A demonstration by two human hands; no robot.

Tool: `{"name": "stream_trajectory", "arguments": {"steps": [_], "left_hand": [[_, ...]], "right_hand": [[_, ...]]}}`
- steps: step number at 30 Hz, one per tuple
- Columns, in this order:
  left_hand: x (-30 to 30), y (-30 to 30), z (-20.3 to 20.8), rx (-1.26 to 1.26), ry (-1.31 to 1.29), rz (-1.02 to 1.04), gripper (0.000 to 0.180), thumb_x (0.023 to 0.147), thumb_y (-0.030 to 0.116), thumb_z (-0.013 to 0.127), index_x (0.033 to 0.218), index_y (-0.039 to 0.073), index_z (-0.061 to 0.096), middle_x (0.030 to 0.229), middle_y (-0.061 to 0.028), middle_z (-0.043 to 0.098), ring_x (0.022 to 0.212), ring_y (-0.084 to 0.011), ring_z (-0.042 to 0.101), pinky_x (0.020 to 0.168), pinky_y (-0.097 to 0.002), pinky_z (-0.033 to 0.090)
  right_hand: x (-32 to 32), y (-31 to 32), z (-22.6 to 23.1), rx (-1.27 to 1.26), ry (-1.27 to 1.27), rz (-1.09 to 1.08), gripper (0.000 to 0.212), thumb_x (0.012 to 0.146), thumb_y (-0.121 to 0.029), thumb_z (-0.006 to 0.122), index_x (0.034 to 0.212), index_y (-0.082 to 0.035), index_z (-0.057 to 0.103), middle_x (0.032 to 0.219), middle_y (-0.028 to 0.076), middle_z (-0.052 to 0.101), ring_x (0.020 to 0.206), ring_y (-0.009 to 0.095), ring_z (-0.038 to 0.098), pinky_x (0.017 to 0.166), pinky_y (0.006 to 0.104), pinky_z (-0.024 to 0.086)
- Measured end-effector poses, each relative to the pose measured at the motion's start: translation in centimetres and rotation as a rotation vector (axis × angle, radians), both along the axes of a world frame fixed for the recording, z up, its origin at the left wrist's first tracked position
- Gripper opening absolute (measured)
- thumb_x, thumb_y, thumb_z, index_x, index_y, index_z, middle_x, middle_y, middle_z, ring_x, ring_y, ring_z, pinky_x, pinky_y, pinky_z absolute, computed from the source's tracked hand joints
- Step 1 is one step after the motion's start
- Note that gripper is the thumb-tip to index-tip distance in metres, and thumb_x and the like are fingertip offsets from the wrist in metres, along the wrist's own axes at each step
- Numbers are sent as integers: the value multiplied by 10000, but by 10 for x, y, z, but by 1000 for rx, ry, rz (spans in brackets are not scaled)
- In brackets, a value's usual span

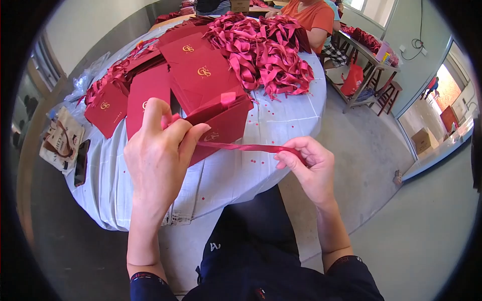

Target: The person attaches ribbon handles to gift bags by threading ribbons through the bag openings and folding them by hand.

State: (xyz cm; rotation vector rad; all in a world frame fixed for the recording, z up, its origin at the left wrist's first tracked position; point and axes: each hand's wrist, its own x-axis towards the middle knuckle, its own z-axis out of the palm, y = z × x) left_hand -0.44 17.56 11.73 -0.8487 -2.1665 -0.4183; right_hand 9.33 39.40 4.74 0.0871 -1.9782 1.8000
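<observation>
A red ribbon [241, 146] is drawn nearly level between my two hands, above the near part of the table. My left hand [159, 150] has thumb and fingers closed on its left part; the back of the hand hides the exact grip. At its right end, my right hand [312, 163] pinches the ribbon between thumb and fingers. Just behind the ribbon is a dark red paper piece [228, 125], like a flat gift bag, with a short pink ribbon loop [228, 99] at its top. My left hand partly covers other flat red paper pieces [148, 93] with gold emblems.
A big heap of loose red ribbons [266, 55] lies at the back right of the cloth-covered round table [296, 125]. A phone [82, 163] and a cloth bag [63, 140] sit at the left edge. Across the table is a person in orange [314, 17]; stools [389, 95] stand right.
</observation>
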Motion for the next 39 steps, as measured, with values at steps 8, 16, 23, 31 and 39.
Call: {"name": "stream_trajectory", "arguments": {"steps": [8, 16, 23, 31, 39], "left_hand": [[-18, 16, 8, -173, -26, -199, 216, 780, -11, 624, 995, -3, 632, 937, -132, 558, 897, -289, 545, 761, -390, 446], [-41, 32, 8, -110, -378, -220, 142, 870, 22, 552, 996, -29, 592, 824, -194, 621, 780, -344, 606, 706, -407, 456], [-44, 32, 9, 40, -514, -283, 109, 884, 10, 559, 966, -54, 589, 733, -151, 619, 660, -200, 603, 644, -291, 460], [-48, 23, 0, 460, -726, -558, 124, 898, 5, 569, 994, -67, 601, 766, -41, 628, 720, -56, 527, 639, -227, 443], [-44, 21, -2, 522, -963, -659, 133, 933, 31, 557, 1029, -54, 593, 856, 1, 628, 810, -38, 542, 727, -205, 459]], "right_hand": [[14, 17, 0, 88, -100, -25, 123, 863, 32, 646, 971, 18, 588, 854, 19, 627, 777, 56, 581, 700, 189, 457], [12, 23, -5, -107, -109, 14, 158, 845, 43, 645, 984, 5, 580, 881, 25, 627, 805, 71, 579, 743, 210, 458], [1, 23, -27, -679, 161, 153, 170, 854, -28, 660, 1009, -28, 591, 951, 70, 632, 850, 157, 591, 848, 311, 475], [-8, 6, 2, -941, 390, 491, 204, 847, -140, 713, 1030, -120, 625, 940, 1, 564, 928, 154, 538, 987, 387, 386], [-6, -17, 34, -716, 485, 440, 201, 868, -180, 697, 1050, -193, 613, 913, -44, 571, 939, 143, 542, 1034, 425, 323]]}}
